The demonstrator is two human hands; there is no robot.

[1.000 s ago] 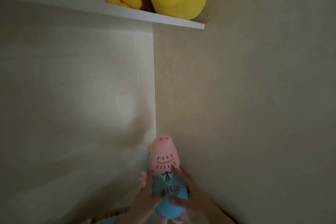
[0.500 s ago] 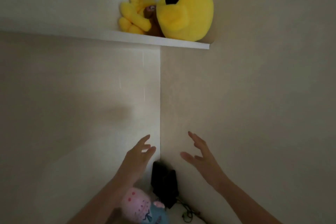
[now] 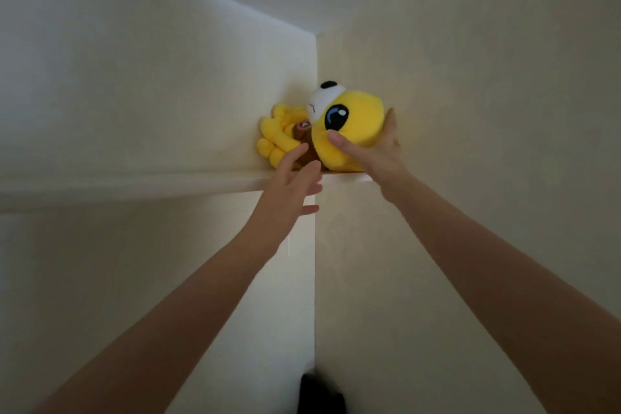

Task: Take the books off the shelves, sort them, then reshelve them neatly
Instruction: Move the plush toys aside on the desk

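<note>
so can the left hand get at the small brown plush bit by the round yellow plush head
Probably yes: the left hand, fingers straight, is at the small brown plush bit, nothing between; the right hand grips the round yellow plush head.

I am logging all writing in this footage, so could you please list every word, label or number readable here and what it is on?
None: no readable text in this view.
The yellow plush toy on the white shelf shows a blue eye but no lettering.
The dark object at the bottom edge is too dim to tell.
</note>
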